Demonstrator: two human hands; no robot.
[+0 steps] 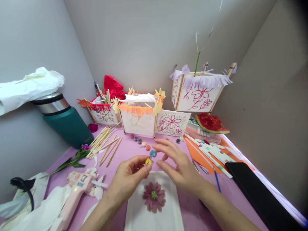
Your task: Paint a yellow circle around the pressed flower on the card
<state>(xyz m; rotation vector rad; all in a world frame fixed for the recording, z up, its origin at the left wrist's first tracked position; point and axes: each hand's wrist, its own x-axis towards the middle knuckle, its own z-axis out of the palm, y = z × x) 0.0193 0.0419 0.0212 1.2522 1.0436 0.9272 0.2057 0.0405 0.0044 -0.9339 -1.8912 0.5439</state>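
Observation:
Over the purple table (115, 179), my left hand (131, 171) pinches a small yellow paint pot (149, 161) between thumb and fingertips. A blue paint pot (153, 153) sits just above the yellow one, close to the fingers of my right hand (179, 163). Those fingers are spread apart, and whether they touch the blue pot is hard to tell. Below both hands lies a white sheet (154, 221) with a pink and purple flower (154, 197) on it. Behind the hands, several small paint pots, an orange one (148, 148) among them, stand in a slanting row.
Decorated paper lanterns (138, 123) line the back. At left are a teal bottle (68, 123), wooden sticks (103, 144) and a pink glue gun (75, 195). On the right lie markers (214, 157), a blue brush (217, 181) and a black phone-like slab (255, 192).

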